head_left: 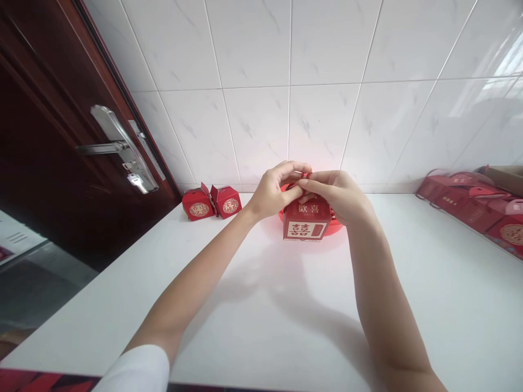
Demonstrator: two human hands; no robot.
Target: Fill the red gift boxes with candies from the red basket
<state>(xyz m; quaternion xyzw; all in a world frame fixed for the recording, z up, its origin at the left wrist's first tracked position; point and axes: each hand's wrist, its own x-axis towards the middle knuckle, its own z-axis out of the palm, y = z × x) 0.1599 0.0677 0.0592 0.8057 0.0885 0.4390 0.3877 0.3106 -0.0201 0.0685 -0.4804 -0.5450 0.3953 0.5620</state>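
A red gift box (pixel 307 220) with a pale label and Chinese characters on its front is held a little above the white table. My left hand (pixel 278 190) curls in from the left, its fingers closed at the top of the box. From the right, my right hand (pixel 341 195) pinches the same top part, and the fingertips of both hands meet there. A bit of red cord (pixel 305 175) shows between the fingers. Just behind the box is a red plastic basket (pixel 337 226), mostly hidden; its contents cannot be made out well.
Two small red boxes (pixel 229 202) with round gold patterns stand at the table's back left. Several red boxes (pixel 461 196) sit at the far right beside the tiled wall (pixel 253 49). A brown door (pixel 44 109) with a metal handle borders the table (pixel 253 326) on the left.
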